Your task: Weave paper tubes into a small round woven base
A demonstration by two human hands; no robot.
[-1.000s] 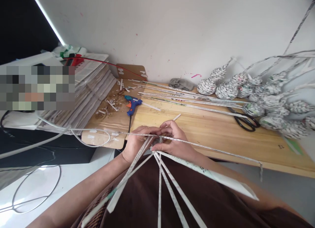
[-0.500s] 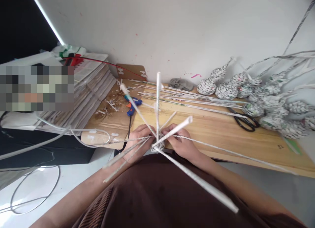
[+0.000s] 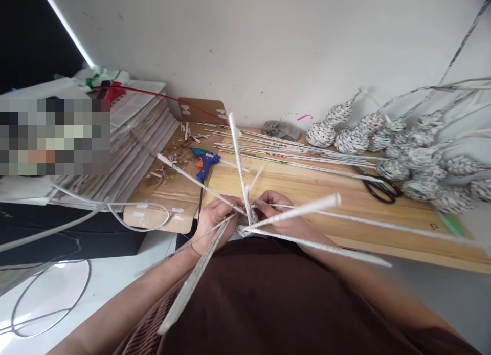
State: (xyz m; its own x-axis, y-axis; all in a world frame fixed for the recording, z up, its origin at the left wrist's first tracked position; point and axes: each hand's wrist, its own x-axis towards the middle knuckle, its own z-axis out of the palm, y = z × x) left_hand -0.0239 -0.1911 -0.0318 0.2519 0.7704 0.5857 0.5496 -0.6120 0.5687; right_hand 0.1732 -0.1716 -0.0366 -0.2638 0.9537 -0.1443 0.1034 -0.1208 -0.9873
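Note:
Close to my body, above the table's front edge, is a small woven paper piece (image 3: pixel 245 223) with several rolled-paper strands (image 3: pixel 238 158) sticking out around it. My left hand (image 3: pixel 215 217) is closed on the left side of this piece, and strands cross in front of its fingers. At the right side, my right hand (image 3: pixel 274 207) pinches a long thin paper strand (image 3: pixel 356 221) between thumb and fingers near the weave. The strand trails off to the right. Part of the woven piece is hidden by the hands and strands.
Loose paper rods (image 3: pixel 299 153) lie across the wooden table (image 3: pixel 383 219), with black-handled scissors (image 3: pixel 379 189) at their right end. Several woven gourd shapes (image 3: pixel 351 132) stand at the back right. A blue glue gun (image 3: pixel 207 163) rests on cardboard beside stacked newspapers (image 3: pixel 149 125).
The woven piece has turned, so its strands have swung round: the upper left ones lean further left, the lower right one has risen. Both hands stay at the piece.

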